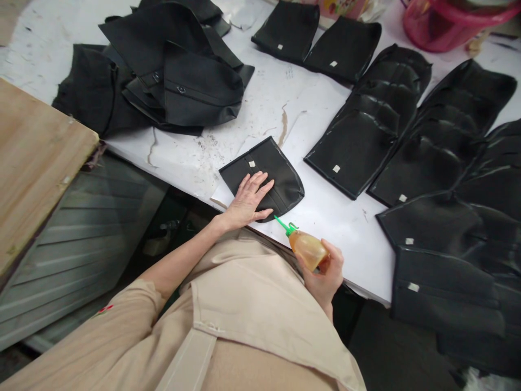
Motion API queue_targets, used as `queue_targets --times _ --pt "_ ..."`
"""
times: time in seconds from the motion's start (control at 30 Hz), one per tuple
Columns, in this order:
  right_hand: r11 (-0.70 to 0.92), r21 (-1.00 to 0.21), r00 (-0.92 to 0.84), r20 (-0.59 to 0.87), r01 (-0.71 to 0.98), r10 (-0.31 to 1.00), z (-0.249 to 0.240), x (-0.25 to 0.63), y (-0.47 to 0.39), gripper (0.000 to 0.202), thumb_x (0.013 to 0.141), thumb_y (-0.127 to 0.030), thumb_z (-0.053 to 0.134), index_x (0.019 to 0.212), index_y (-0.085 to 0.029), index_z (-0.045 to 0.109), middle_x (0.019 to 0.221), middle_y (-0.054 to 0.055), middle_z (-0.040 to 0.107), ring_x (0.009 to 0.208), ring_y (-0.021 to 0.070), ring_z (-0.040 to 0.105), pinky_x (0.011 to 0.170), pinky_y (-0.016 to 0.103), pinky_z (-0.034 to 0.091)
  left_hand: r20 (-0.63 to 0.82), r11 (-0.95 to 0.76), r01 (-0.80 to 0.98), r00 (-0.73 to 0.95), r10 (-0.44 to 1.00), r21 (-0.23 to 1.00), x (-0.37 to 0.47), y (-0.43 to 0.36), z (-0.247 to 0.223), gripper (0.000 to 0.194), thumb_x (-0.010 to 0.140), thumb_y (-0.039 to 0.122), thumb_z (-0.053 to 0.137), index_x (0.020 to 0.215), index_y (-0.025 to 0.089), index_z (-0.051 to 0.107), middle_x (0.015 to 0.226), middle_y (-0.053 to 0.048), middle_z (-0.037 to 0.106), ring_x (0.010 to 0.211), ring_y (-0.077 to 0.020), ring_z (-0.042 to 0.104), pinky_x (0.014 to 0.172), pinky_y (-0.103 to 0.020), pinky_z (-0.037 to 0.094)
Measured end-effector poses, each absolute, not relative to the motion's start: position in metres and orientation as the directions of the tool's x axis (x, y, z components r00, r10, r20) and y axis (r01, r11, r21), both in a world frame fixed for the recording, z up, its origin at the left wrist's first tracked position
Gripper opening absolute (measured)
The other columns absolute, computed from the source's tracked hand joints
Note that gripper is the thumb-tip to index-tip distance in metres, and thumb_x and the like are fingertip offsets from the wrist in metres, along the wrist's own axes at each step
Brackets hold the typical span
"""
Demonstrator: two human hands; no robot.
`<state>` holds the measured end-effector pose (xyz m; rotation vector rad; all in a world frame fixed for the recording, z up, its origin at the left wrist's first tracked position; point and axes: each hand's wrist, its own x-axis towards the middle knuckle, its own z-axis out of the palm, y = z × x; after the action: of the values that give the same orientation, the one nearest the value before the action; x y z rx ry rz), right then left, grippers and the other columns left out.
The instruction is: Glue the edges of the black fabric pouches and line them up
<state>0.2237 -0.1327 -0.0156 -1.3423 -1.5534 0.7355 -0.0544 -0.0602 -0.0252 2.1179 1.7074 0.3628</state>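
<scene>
Black pieces [350,136] flank the left fingers [253,183], spread on one panel [287,176], and right fingers [334,252], wrapped round a bottle [307,247].

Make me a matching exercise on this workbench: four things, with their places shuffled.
1. left hand
2. squeeze bottle
3. pink container
4. wood-grained panel

A. at the picture's left edge
B. in the right hand
C. at the picture's top right
D. spread on a black piece

Pairs: 1-D, 2-B, 3-C, 4-A
</scene>
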Motion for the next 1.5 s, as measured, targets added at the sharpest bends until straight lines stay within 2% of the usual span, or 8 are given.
queue_targets --times 0.17,0.4,0.6,0.83,1.0,1.17,1.33,1.5 --pt "0.224 -0.890 -0.039 0.227 0.398 0.973 -0.014 0.221 -0.136 0.060 0.083 -0.032 0.088 0.135 -0.027 0.059 0.113 0.008 0.063 0.100 0.0248 0.067 0.072 0.035 0.062 -0.020 -0.230 0.824 0.281 0.960 0.518 -0.065 -0.060 -0.030 0.070 0.098 0.040 0.067 0.160 0.018 0.043 0.169 -0.021 0.036 0.161 -0.0362 0.027 0.132 -0.062 0.019" --pt "0.271 -0.889 -0.095 0.254 0.368 0.962 -0.016 0.218 -0.133 0.060 0.084 -0.035 0.087 0.136 -0.027 0.058 0.112 0.008 0.063 0.099 0.0253 0.068 0.072 0.037 0.062 -0.010 -0.227 0.839 0.267 0.964 0.494 -0.063 -0.061 -0.033 0.070 0.098 0.038 0.068 0.160 0.016 0.044 0.169 -0.022 0.036 0.160 -0.0373 0.029 0.131 -0.060 0.024" --pt "0.282 -0.886 -0.116 0.257 0.369 0.959 -0.014 0.209 -0.125 0.058 0.085 -0.028 0.085 0.135 -0.025 0.058 0.112 0.007 0.062 0.099 0.0229 0.066 0.068 0.029 0.058 -0.028 -0.262 0.826 0.318 0.948 0.499 -0.071 -0.058 -0.027 0.068 0.099 0.037 0.067 0.160 0.017 0.045 0.170 -0.021 0.036 0.160 -0.0349 0.030 0.129 -0.056 0.031" --pt "0.213 -0.908 -0.086 0.195 0.359 0.977 -0.011 0.209 -0.123 0.052 0.085 -0.036 0.084 0.129 -0.026 0.059 0.110 0.006 0.063 0.099 0.0235 0.066 0.072 0.033 0.059 -0.026 -0.269 0.840 0.318 0.948 0.472 -0.073 -0.059 -0.028 0.065 0.099 0.033 0.065 0.159 0.017 0.046 0.170 -0.019 0.036 0.159 -0.0344 0.031 0.128 -0.056 0.033" --pt "0.142 -0.919 -0.089 0.117 0.368 0.989 -0.005 0.219 -0.128 0.054 0.083 -0.035 0.087 0.130 -0.024 0.061 0.111 0.007 0.064 0.098 0.0227 0.067 0.071 0.032 0.058 -0.006 -0.266 0.864 0.297 0.955 0.428 -0.066 -0.061 -0.029 0.063 0.099 0.034 0.065 0.156 0.014 0.049 0.167 -0.021 0.040 0.158 -0.0357 0.034 0.127 -0.056 0.034" --pt "0.136 -0.931 -0.014 0.140 0.340 0.990 -0.002 0.224 -0.130 0.056 0.081 -0.034 0.089 0.129 -0.025 0.063 0.112 0.007 0.064 0.099 0.0234 0.067 0.071 0.033 0.059 -0.002 -0.236 0.893 0.256 0.967 0.383 -0.060 -0.061 -0.026 0.059 0.100 0.037 0.064 0.154 0.016 0.052 0.166 -0.020 0.042 0.155 -0.0357 0.038 0.125 -0.056 0.036" --pt "0.146 -0.912 0.078 0.189 0.383 0.979 -0.004 0.230 -0.127 0.058 0.079 -0.035 0.091 0.129 -0.025 0.063 0.113 0.007 0.064 0.099 0.0235 0.067 0.071 0.032 0.058 0.010 -0.235 0.902 0.248 0.969 0.362 -0.058 -0.061 -0.027 0.060 0.101 0.040 0.063 0.154 0.015 0.053 0.166 -0.020 0.043 0.154 -0.0360 0.039 0.125 -0.055 0.035" --pt "0.182 -0.895 0.092 0.239 0.407 0.967 -0.009 0.233 -0.125 0.058 0.081 -0.035 0.090 0.131 -0.024 0.061 0.115 0.007 0.063 0.101 0.0234 0.066 0.075 0.034 0.059 0.012 -0.231 0.905 0.243 0.970 0.358 -0.058 -0.061 -0.029 0.061 0.101 0.043 0.062 0.153 0.013 0.053 0.165 -0.022 0.043 0.154 -0.0368 0.038 0.124 -0.056 0.036"
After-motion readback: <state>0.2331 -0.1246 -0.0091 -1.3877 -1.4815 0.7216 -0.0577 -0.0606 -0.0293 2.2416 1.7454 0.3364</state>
